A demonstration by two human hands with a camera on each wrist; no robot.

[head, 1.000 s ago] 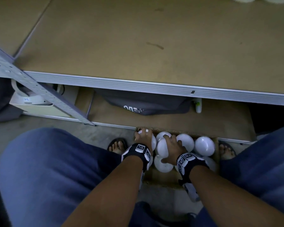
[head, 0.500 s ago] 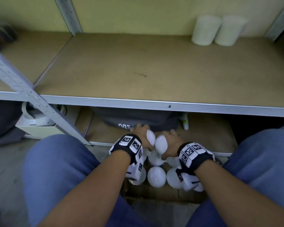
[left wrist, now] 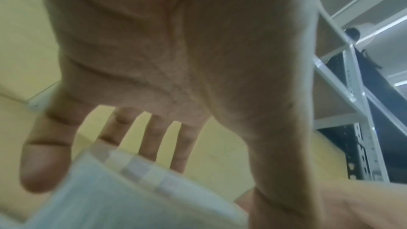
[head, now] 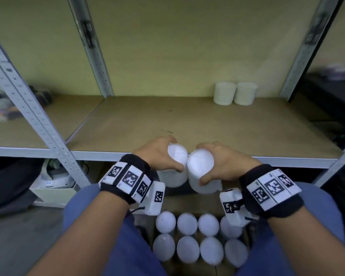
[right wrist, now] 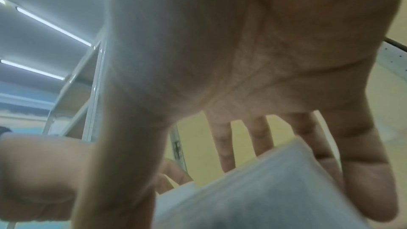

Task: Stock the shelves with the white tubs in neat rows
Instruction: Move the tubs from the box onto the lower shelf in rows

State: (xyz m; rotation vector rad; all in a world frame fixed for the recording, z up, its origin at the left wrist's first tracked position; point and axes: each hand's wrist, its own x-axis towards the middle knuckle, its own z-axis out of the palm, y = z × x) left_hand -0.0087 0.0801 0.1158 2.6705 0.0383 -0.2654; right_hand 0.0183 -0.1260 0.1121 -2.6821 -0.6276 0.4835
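Observation:
My left hand point(head: 167, 156) grips a white tub point(head: 176, 156) by its top, and my right hand point(head: 211, 162) grips a second white tub point(head: 200, 163) the same way. Both tubs hang side by side, touching, just above the front edge of the wooden shelf point(head: 167, 120). In the left wrist view the fingers point(left wrist: 154, 138) wrap the tub point(left wrist: 132, 194) from above; the right wrist view shows its tub point(right wrist: 275, 189) likewise held. Two white tubs point(head: 235, 93) stand together at the shelf's back right. Several more tubs point(head: 199, 238) sit in a box between my knees.
Grey metal uprights point(head: 38, 120) frame the shelf at left and right point(head: 307, 46). A lower shelf holds a white box point(head: 52, 188) and dark bags. My blue-clad knees flank the tub box. The neighbouring left shelf point(head: 12, 128) carries blurred items.
Both hands have lifted a tub each out of the floor box and raised them to the shelf's front edge. My head has tilted up, revealing the shelf's back.

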